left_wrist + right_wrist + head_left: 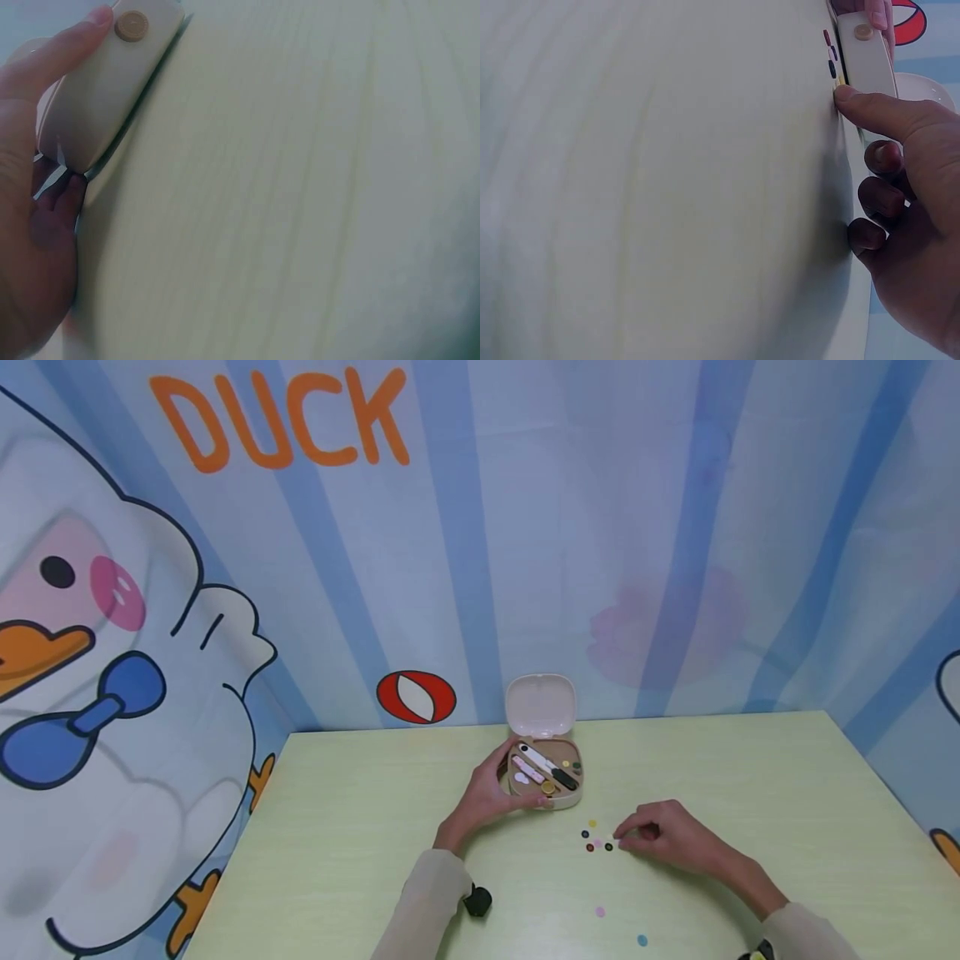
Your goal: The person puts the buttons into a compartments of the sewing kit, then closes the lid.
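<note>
An open beige case point(566, 802) with its lid point(541, 706) raised stands near the table's back edge. My left hand point(491, 785) grips it from the left, the thumb along its front beside a round tan clasp point(131, 26). Inside lie a white and black pen-like tool point(547, 766), a pink-and-white strip point(528, 769) and a gold round piece point(548, 787). To the right, my right hand point(675, 837) has its thumb and index finger together at the tabletop. They pinch a small white button point(612, 837), mostly hidden by the fingertips.
Beside the right fingertips lie several small buttons, among them a yellow one point(592, 823) and a red one point(590, 848). Closer to me are a pink button point(600, 912) and a blue button point(642, 941). Behind the table point(337, 860) hangs a duck-print curtain point(525, 527).
</note>
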The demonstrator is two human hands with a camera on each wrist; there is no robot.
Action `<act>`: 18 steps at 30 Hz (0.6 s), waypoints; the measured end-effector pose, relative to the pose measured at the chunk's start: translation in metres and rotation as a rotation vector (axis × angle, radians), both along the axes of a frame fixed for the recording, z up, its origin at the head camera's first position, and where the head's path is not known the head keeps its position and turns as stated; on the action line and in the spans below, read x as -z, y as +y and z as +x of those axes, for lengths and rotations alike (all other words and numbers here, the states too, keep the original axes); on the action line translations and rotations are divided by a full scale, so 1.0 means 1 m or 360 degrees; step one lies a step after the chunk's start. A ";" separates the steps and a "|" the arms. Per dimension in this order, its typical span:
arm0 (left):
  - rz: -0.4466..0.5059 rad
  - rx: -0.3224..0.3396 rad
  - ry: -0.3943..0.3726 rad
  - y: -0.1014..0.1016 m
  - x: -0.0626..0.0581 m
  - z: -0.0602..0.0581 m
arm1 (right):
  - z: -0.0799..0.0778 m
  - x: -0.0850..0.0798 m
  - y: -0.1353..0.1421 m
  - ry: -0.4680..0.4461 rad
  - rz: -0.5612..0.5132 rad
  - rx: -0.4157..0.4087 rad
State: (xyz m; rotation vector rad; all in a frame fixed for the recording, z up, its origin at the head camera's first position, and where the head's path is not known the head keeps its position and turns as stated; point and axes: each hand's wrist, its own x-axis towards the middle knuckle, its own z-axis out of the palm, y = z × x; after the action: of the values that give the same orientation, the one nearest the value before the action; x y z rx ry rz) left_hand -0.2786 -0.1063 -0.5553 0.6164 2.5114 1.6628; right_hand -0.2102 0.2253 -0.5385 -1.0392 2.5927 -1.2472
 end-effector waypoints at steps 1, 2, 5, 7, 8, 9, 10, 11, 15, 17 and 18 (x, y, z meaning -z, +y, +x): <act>0.0001 0.0000 0.0001 0.000 0.000 0.000 | 0.000 0.000 0.000 -0.0012 0.0001 0.0001; 0.0005 0.0001 0.0002 0.000 0.000 0.000 | 0.000 -0.001 0.000 -0.0020 0.0001 -0.0001; 0.0008 0.0000 -0.0007 0.000 -0.001 0.000 | -0.001 -0.001 0.000 -0.0033 -0.0003 -0.0013; 0.0012 -0.0004 -0.0017 0.000 -0.001 0.001 | -0.002 -0.002 0.001 -0.0020 -0.0013 -0.0030; 0.0015 -0.0006 -0.0023 0.000 -0.001 0.001 | -0.002 -0.003 0.001 -0.0013 -0.0016 -0.0036; 0.0015 -0.0008 -0.0027 0.000 -0.001 0.001 | -0.003 -0.003 0.001 -0.0011 -0.0012 -0.0039; 0.0016 -0.0011 -0.0030 0.000 -0.001 0.001 | -0.003 -0.004 0.001 -0.0014 -0.0008 -0.0039; 0.0015 -0.0013 -0.0030 0.000 -0.001 0.001 | -0.003 -0.005 0.001 -0.0020 -0.0001 -0.0037; 0.0005 -0.0021 -0.0024 0.000 0.000 0.000 | -0.005 -0.007 0.001 -0.0046 0.0029 -0.0025; 0.0013 -0.0021 -0.0023 0.001 0.000 0.000 | -0.005 -0.008 0.001 -0.0050 0.0031 -0.0029; 0.0021 -0.0020 -0.0026 0.002 0.000 0.000 | -0.006 -0.009 0.001 -0.0046 0.0030 -0.0035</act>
State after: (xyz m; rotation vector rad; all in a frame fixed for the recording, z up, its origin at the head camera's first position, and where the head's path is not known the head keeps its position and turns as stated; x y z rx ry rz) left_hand -0.2790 -0.1048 -0.5548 0.5875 2.5005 1.6827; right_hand -0.2160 0.2261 -0.5294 -1.0353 2.5596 -1.2216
